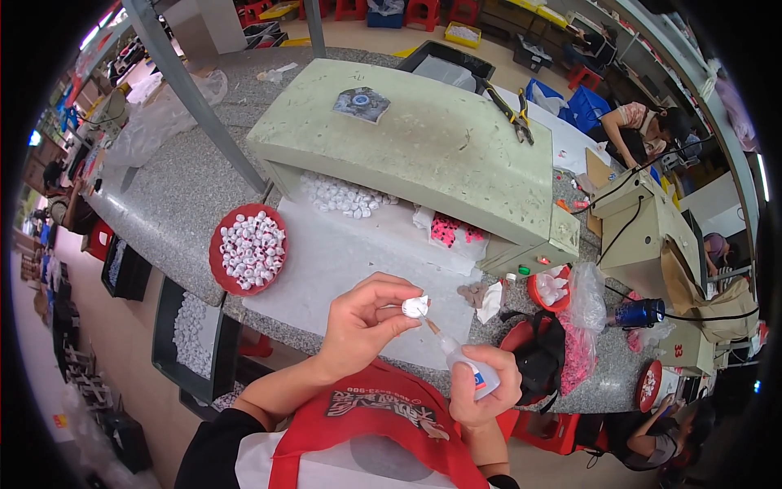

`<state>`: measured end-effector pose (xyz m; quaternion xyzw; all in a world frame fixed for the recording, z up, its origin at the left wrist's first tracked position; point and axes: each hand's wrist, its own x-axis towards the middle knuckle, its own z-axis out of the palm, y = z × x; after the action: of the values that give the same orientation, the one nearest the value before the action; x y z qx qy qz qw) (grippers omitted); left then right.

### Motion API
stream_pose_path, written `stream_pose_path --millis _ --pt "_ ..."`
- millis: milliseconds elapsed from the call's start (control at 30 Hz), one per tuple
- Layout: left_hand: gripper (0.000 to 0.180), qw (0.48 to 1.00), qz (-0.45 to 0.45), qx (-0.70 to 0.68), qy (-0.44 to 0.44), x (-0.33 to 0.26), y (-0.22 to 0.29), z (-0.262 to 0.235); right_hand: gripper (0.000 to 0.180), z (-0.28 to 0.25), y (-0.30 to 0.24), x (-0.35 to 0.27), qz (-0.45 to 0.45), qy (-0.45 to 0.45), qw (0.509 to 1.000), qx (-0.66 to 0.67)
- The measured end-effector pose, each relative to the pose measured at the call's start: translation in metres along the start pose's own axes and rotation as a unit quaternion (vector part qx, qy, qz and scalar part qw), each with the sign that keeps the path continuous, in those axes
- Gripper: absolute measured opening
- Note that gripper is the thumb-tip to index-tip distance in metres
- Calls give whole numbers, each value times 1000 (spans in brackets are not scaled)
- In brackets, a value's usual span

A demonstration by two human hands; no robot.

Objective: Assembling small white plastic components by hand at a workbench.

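One small white glossy piece [415, 307]

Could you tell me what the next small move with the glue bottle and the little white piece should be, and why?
Probably a gentle squeeze: the right hand holds the glue bottle with its nozzle almost at the small white piece pinched in the left hand.

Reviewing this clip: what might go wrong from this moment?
1. The glue bottle nozzle in the right hand sits right at the small white piece pinched by the left hand; glue may reach the fingertips.
2. A drip could land on the red apron below.
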<state>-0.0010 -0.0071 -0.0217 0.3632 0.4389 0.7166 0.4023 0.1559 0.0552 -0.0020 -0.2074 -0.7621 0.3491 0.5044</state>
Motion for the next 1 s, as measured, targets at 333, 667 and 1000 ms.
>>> stream_pose_path --millis 333,667,1000 --pt "28 999 -27 16 -3 -1 0 -5 19 1 -3 9 -9 -45 999 9" --pt "28 997 -67 -25 4 1 3 -6 18 -2 -3 8 -9 -25 1000 -6" --pt "31 975 -185 -125 10 0 7 -9 19 -4 -3 7 -51 -20 998 9"
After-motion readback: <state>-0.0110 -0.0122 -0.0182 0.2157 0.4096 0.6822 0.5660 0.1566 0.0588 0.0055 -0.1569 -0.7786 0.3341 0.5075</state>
